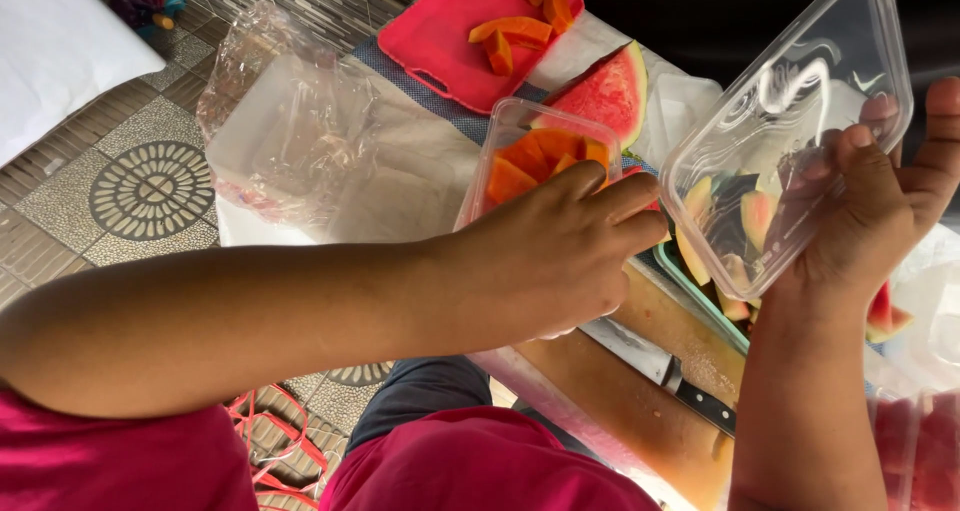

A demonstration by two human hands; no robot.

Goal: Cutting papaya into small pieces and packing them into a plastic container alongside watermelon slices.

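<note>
A single camera worn on the person's head looks steeply down and slightly forward, close over both forearms, with the picture tilted so the wooden cutting board (640, 391) runs on a slant. The left hand (545, 261) and right hand (880, 206) fill the near middle, while the tiled floor (140, 186) lies at the left edge. No second view shares the scene.

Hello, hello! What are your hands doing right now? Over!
Left hand on the tub of orange fruit pieces. Right hand holds the clear lid up, tilted. Knife on the wooden board underneath; watermelon wedge behind.
</note>
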